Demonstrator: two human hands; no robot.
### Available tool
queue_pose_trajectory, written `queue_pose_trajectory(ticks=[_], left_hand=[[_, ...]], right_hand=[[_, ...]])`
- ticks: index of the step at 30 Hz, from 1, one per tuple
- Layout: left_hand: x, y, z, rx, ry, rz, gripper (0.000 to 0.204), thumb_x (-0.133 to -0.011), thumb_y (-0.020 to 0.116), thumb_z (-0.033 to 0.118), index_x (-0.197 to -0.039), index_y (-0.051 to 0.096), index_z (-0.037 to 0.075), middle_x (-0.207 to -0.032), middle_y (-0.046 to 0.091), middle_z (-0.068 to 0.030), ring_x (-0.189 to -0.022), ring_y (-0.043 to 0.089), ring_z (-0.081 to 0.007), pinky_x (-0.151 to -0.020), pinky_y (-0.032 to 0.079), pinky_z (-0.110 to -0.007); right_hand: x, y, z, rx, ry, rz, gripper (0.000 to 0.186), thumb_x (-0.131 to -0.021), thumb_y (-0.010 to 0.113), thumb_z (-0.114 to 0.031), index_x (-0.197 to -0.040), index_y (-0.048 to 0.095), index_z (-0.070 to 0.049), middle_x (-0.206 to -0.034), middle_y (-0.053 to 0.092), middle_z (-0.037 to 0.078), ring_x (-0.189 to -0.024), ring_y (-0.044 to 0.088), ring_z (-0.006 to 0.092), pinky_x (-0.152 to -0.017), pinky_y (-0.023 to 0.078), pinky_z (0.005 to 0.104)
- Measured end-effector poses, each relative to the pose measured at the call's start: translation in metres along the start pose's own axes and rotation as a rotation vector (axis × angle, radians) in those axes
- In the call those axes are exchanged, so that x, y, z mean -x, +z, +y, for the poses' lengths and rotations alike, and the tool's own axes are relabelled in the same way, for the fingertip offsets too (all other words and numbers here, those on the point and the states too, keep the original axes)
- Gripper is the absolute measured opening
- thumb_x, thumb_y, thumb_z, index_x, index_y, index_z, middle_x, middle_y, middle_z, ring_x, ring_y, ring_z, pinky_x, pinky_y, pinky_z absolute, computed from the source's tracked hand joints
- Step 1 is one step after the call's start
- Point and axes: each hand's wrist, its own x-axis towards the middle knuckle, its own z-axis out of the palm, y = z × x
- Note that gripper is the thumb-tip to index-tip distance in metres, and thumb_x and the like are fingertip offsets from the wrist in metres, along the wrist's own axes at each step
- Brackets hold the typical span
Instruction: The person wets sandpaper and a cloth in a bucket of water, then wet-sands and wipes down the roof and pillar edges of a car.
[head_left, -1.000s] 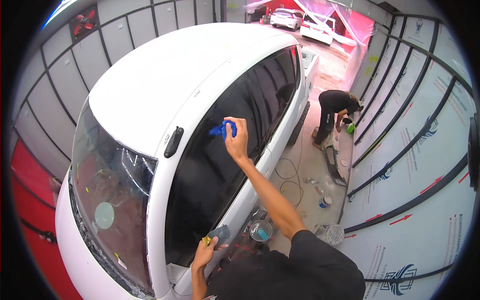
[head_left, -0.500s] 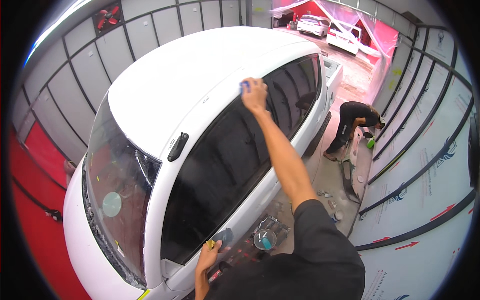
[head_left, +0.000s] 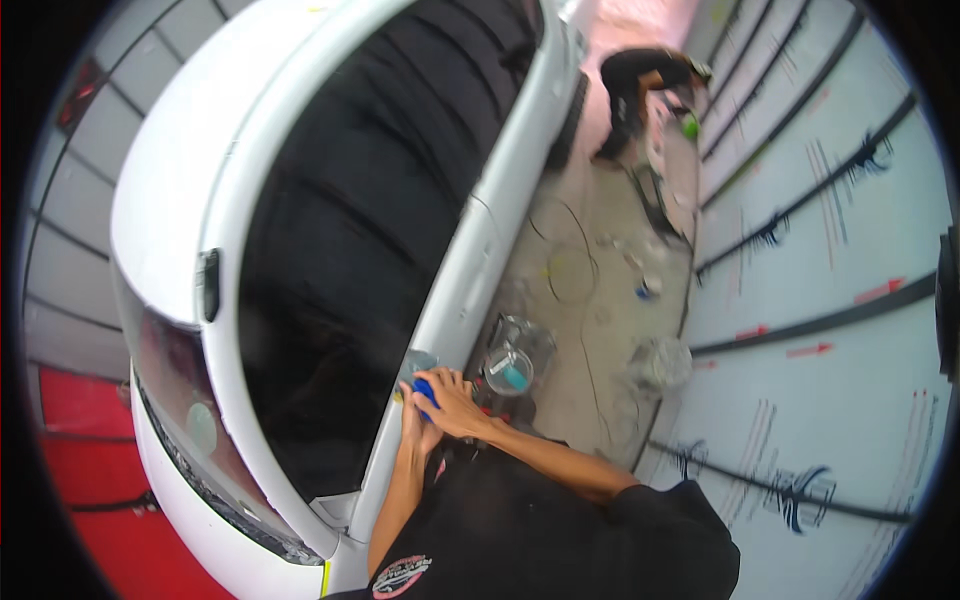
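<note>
Both my hands are together at the top of the white car's door [head_left: 465, 265], just below the dark side window [head_left: 350, 230]. My right hand [head_left: 456, 405] grips a small blue block [head_left: 426, 397], its exact kind unclear. Under and beside it is my left hand [head_left: 421, 436], partly covered, with a small yellow piece [head_left: 399, 394] showing at its fingers. The two hands touch. Just beyond them a dull grey patch [head_left: 422, 361] shows on the door. A black roof fitting [head_left: 208, 284] is on the white roof edge.
A clear tub [head_left: 509, 371] with a teal item stands right of my hands. A clear plastic-like heap [head_left: 662, 364] lies by the panelled wall [head_left: 800, 300]. A thin cable [head_left: 590, 350] crosses the floor. Farther off, a person in black [head_left: 640, 80] bends over a loose car panel [head_left: 670, 180].
My right hand has come down from the roof edge to my left hand, bringing the blue block. The view has tilted down toward the door and floor.
</note>
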Motion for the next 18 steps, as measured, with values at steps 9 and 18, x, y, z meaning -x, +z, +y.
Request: queue_pose_trajectory(ticks=[9,18], left_hand=[[-0.034,-0.011,-0.052,-0.249,-0.36,0.078,0.053,-0.101,0.05,0.046,-0.128,0.06,0.002,-0.111,0.071,-0.0171,-0.087,0.071,-0.0293,-0.052,0.055,-0.038],[-0.059,-0.007,-0.067,-0.662,-0.833,-0.164,0.051,-0.101,0.057,0.044,-0.126,0.061,0.0,-0.107,0.072,-0.0169,-0.073,0.072,-0.0227,-0.043,0.053,-0.029]], right_hand=[[0.036,-0.047,0.098,-0.514,0.32,0.172,0.072,-0.09,0.078,-0.035,-0.149,0.048,-0.006,-0.144,0.05,0.015,-0.124,0.05,0.0291,-0.103,0.045,0.0414],[0.082,-0.076,0.17,-1.028,0.728,-0.479,0.071,-0.105,0.054,-0.052,-0.155,0.038,-0.004,-0.148,0.052,0.014,-0.133,0.052,0.0228,-0.109,0.047,0.0385]])
